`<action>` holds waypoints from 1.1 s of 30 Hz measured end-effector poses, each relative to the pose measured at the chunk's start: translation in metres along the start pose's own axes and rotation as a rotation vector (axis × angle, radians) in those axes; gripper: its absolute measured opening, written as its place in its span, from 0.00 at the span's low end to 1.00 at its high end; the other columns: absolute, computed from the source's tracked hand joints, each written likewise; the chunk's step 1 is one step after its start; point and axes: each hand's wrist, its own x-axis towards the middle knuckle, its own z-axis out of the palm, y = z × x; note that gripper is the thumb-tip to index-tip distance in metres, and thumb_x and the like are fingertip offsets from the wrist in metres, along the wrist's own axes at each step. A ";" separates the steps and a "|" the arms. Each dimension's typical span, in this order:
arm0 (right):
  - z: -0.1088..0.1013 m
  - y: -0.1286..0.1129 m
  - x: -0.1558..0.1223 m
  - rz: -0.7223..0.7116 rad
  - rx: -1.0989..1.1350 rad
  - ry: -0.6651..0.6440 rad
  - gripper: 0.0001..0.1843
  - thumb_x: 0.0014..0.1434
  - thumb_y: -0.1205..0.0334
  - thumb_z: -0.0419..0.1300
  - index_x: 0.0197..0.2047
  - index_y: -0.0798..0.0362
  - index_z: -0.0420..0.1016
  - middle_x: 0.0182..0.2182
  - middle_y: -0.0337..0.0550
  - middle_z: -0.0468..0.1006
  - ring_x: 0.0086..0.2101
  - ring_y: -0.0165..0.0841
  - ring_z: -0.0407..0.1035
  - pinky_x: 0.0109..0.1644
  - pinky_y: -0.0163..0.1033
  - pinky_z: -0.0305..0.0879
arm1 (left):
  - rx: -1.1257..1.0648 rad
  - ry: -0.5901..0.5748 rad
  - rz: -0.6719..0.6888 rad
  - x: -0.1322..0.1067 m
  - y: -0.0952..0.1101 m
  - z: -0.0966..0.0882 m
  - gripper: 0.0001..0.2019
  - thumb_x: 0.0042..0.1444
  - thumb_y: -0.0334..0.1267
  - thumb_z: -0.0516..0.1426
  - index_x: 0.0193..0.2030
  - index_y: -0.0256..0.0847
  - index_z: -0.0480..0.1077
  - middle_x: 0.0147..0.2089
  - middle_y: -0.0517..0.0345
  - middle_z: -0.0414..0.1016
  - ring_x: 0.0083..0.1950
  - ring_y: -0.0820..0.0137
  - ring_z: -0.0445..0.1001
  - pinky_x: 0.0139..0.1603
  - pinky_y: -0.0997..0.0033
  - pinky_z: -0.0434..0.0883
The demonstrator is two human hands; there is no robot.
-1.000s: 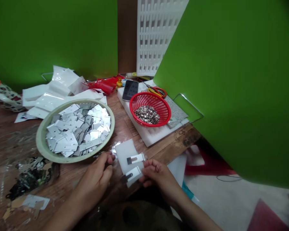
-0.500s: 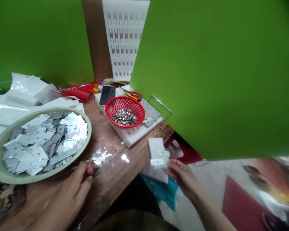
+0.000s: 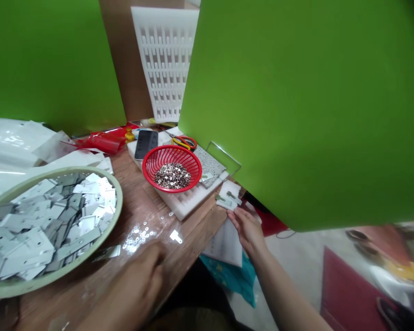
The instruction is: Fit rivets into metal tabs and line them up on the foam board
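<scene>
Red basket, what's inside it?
A heap of tiny shiny metal bits fills the middle of the red basket. The heap covers the basket's bottom, so anything lying beneath it cannot be seen.

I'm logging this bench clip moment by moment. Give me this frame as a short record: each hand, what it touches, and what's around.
Left hand: palm down on the wooden table, just short of the loose washers; blurred, grip unclear.
Right hand: fingertips at the near edge of the white pad, which carries two small metal pieces, at the table's edge.
Bowl: heaped with metal plates.
Red basket: holds small shiny bits and sits on a foam board.
Behind: phone, scissors.
</scene>
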 end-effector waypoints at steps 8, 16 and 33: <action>-0.007 0.013 -0.026 -0.397 -0.353 -0.051 0.15 0.52 0.58 0.65 0.42 0.56 0.78 0.37 0.50 0.79 0.36 0.41 0.76 0.46 0.52 0.74 | 0.193 -0.229 0.475 0.133 0.042 0.082 0.29 0.58 0.33 0.49 0.66 0.26 0.55 0.69 0.37 0.54 0.70 0.56 0.53 0.68 0.55 0.55; -0.007 0.019 -0.011 -0.829 -0.698 -0.156 0.14 0.60 0.63 0.56 0.47 0.50 0.79 0.45 0.51 0.77 0.47 0.42 0.69 0.55 0.53 0.66 | 0.252 -0.140 0.532 0.178 0.050 0.103 0.27 0.64 0.38 0.43 0.66 0.24 0.55 0.70 0.36 0.53 0.71 0.56 0.49 0.69 0.57 0.53; 0.002 0.011 0.021 -0.997 -0.925 -0.120 0.17 0.63 0.67 0.51 0.51 0.51 0.75 0.46 0.52 0.76 0.49 0.43 0.67 0.56 0.55 0.65 | 0.355 -0.088 0.542 0.207 0.064 0.118 0.27 0.62 0.34 0.44 0.65 0.20 0.55 0.69 0.33 0.53 0.71 0.53 0.48 0.69 0.57 0.51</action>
